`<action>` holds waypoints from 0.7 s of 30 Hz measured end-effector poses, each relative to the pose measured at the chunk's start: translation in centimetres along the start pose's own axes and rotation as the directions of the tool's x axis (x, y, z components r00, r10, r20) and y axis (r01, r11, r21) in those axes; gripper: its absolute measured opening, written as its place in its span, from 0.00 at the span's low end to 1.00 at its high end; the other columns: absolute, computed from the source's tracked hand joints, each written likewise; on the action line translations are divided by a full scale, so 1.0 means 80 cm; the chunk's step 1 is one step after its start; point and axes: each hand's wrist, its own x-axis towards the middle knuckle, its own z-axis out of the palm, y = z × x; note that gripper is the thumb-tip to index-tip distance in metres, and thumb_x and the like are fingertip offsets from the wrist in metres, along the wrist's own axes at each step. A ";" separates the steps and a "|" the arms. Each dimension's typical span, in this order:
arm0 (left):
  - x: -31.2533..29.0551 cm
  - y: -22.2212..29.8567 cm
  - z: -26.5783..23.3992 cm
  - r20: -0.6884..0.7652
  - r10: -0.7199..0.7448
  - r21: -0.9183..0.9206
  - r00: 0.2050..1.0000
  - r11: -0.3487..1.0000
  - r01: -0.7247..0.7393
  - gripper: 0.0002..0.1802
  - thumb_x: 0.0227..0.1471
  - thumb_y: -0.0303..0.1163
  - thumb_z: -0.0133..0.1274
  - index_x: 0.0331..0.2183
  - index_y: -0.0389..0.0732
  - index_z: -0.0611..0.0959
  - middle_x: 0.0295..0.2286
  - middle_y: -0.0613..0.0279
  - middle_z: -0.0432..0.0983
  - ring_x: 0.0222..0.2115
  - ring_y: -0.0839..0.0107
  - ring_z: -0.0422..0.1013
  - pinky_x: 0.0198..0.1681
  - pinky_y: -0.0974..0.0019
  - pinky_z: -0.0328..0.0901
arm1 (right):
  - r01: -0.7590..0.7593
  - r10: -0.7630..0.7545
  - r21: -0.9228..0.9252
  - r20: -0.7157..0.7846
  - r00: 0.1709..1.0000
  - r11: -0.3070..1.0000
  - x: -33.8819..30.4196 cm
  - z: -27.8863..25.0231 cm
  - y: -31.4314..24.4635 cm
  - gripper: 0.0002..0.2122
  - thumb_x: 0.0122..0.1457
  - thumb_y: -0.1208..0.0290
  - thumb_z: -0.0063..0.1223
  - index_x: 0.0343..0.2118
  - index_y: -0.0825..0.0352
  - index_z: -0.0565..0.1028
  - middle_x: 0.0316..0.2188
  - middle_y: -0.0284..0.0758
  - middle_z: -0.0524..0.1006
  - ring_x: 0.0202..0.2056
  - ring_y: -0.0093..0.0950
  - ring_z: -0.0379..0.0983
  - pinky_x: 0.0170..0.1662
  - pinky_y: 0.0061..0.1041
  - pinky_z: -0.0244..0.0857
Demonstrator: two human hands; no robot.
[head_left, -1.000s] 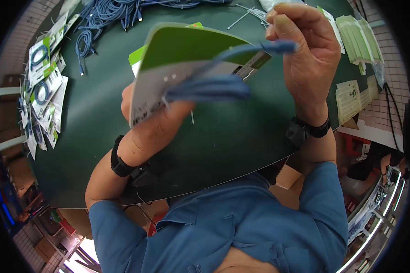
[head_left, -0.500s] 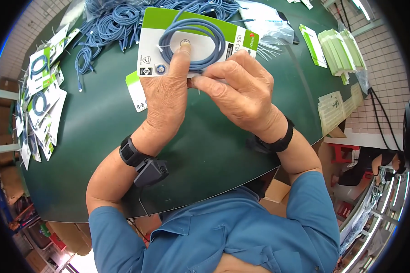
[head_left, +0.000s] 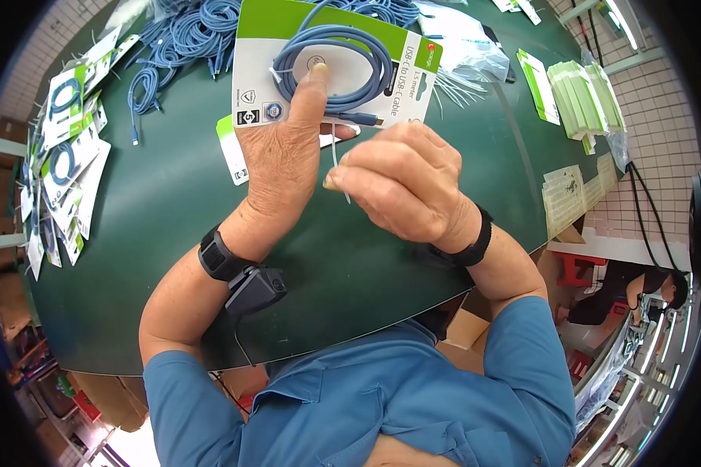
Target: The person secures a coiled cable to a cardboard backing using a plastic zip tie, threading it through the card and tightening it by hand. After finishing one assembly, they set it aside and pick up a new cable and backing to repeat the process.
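My left hand grips a green and white cardboard backing card, its thumb pressing inside a coiled blue USB cable that lies on the card's front. A small white tie crosses the coil's left side, and one cable plug points right along the card's lower edge. From under that edge a thin white cable tie hangs down. My right hand is closed, with thumb and forefinger pinched at the tie, just below the card. Beneath, another card lies partly hidden on the green table.
A heap of blue cables lies at the back. Cards with coiled cables pile up at the left. Loose white ties and a plastic bag lie behind my right hand. Stacked cards and a printed sheet are at the right.
My right hand has moved down from the card's lower edge, and the white tie's tail now shows. The cable plug has come into sight. The card has shifted slightly left.
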 end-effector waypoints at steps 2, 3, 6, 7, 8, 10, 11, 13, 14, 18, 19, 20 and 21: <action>-0.001 -0.003 -0.001 0.003 0.014 0.013 1.000 1.000 -0.014 0.13 0.62 0.29 0.60 0.46 0.36 0.80 0.38 0.64 0.80 0.32 0.79 0.76 0.28 0.73 0.73 | 0.007 -0.007 -0.009 -0.023 1.000 1.000 -0.002 0.006 0.008 0.14 0.44 0.83 0.71 0.34 0.64 0.82 0.33 0.32 0.80 0.28 0.28 0.75 0.27 0.25 0.67; -0.002 -0.006 -0.001 0.006 0.031 0.024 0.999 0.999 -0.031 0.12 0.62 0.29 0.60 0.46 0.36 0.80 0.38 0.64 0.80 0.33 0.79 0.76 0.29 0.73 0.73 | 0.003 -0.003 -0.010 -0.023 1.000 1.000 -0.002 0.006 0.009 0.14 0.44 0.83 0.71 0.34 0.64 0.82 0.33 0.32 0.80 0.28 0.28 0.75 0.27 0.25 0.67; 0.000 -0.019 -0.009 0.020 0.103 0.061 0.995 0.993 -0.104 0.12 0.62 0.28 0.60 0.46 0.36 0.80 0.38 0.64 0.80 0.34 0.80 0.76 0.31 0.73 0.72 | -0.037 0.037 -0.057 -0.005 0.999 0.998 0.001 0.004 0.010 0.14 0.43 0.84 0.71 0.34 0.64 0.82 0.34 0.33 0.80 0.28 0.28 0.75 0.27 0.25 0.69; 0.002 -0.024 -0.012 0.032 0.159 0.080 0.987 0.984 -0.161 0.12 0.61 0.28 0.60 0.46 0.36 0.80 0.38 0.64 0.80 0.34 0.80 0.75 0.32 0.73 0.72 | -0.042 0.041 -0.055 -0.007 0.999 0.998 0.003 0.005 0.010 0.14 0.43 0.84 0.71 0.34 0.64 0.82 0.34 0.33 0.80 0.28 0.28 0.75 0.27 0.25 0.69; 0.002 -0.027 -0.015 0.046 0.215 0.099 0.976 0.971 -0.219 0.12 0.61 0.28 0.60 0.45 0.36 0.80 0.38 0.65 0.80 0.35 0.80 0.75 0.33 0.73 0.71 | -0.059 0.057 -0.079 -0.026 0.998 0.995 0.006 0.005 0.011 0.14 0.43 0.84 0.72 0.34 0.64 0.82 0.34 0.33 0.80 0.28 0.28 0.75 0.27 0.25 0.70; -0.001 -0.024 -0.013 0.050 0.173 0.086 0.984 0.980 -0.177 0.12 0.61 0.27 0.61 0.45 0.36 0.80 0.38 0.65 0.79 0.35 0.80 0.75 0.34 0.73 0.71 | -0.100 0.092 -0.135 -0.065 0.994 0.986 0.007 0.005 0.013 0.15 0.42 0.84 0.72 0.34 0.64 0.82 0.35 0.33 0.80 0.28 0.28 0.74 0.28 0.25 0.71; -0.004 -0.020 -0.012 0.049 0.136 0.071 0.990 0.988 -0.139 0.12 0.60 0.27 0.61 0.45 0.36 0.80 0.38 0.66 0.79 0.35 0.80 0.74 0.35 0.73 0.71 | -0.106 0.098 -0.137 -0.069 0.993 0.985 0.006 0.006 0.015 0.15 0.42 0.84 0.72 0.34 0.64 0.82 0.35 0.33 0.80 0.28 0.28 0.74 0.28 0.25 0.71; -0.005 -0.017 -0.010 0.054 0.095 0.059 0.994 0.993 -0.098 0.12 0.60 0.27 0.61 0.45 0.36 0.80 0.38 0.67 0.79 0.35 0.80 0.74 0.36 0.72 0.70 | -0.105 0.098 -0.082 -0.083 0.992 0.991 0.002 0.007 0.020 0.15 0.42 0.83 0.73 0.34 0.64 0.83 0.36 0.33 0.81 0.28 0.27 0.73 0.27 0.24 0.70; -0.005 -0.014 -0.010 0.063 0.117 0.071 0.991 0.990 -0.121 0.13 0.59 0.26 0.62 0.45 0.36 0.80 0.38 0.67 0.79 0.35 0.79 0.74 0.36 0.72 0.71 | -0.102 0.097 -0.052 -0.092 0.991 0.993 0.000 0.007 0.021 0.15 0.41 0.83 0.74 0.34 0.64 0.83 0.36 0.33 0.81 0.28 0.27 0.73 0.27 0.23 0.70; -0.006 -0.007 -0.007 0.084 0.170 0.104 0.982 0.978 -0.178 0.13 0.58 0.25 0.62 0.45 0.36 0.79 0.38 0.67 0.79 0.35 0.79 0.74 0.36 0.72 0.71 | -0.079 0.076 -0.040 -0.065 0.995 0.996 0.000 0.002 0.012 0.16 0.41 0.81 0.75 0.34 0.63 0.83 0.37 0.33 0.81 0.28 0.27 0.73 0.26 0.22 0.69; -0.005 -0.007 -0.007 0.083 0.183 0.111 0.980 0.975 -0.191 0.14 0.58 0.25 0.61 0.45 0.36 0.79 0.38 0.66 0.79 0.35 0.79 0.74 0.36 0.72 0.71 | -0.084 0.081 -0.045 -0.076 0.994 0.995 -0.001 0.002 0.011 0.16 0.41 0.81 0.75 0.34 0.63 0.83 0.37 0.33 0.81 0.28 0.27 0.73 0.26 0.22 0.69; -0.003 -0.007 -0.007 0.083 0.195 0.118 0.977 0.972 -0.204 0.14 0.58 0.25 0.61 0.46 0.36 0.79 0.39 0.66 0.78 0.36 0.78 0.74 0.36 0.72 0.71 | -0.073 0.069 -0.057 -0.072 0.995 0.996 -0.002 0.002 0.010 0.16 0.40 0.81 0.75 0.34 0.64 0.83 0.37 0.33 0.81 0.28 0.27 0.73 0.26 0.21 0.69; 0.000 -0.008 -0.007 0.095 0.195 0.125 0.976 0.971 -0.206 0.14 0.58 0.25 0.61 0.46 0.36 0.79 0.39 0.66 0.78 0.36 0.78 0.74 0.36 0.72 0.71 | -0.063 0.058 -0.070 -0.068 0.996 0.996 -0.002 0.002 0.009 0.15 0.40 0.81 0.75 0.34 0.64 0.83 0.37 0.33 0.81 0.28 0.27 0.73 0.26 0.21 0.69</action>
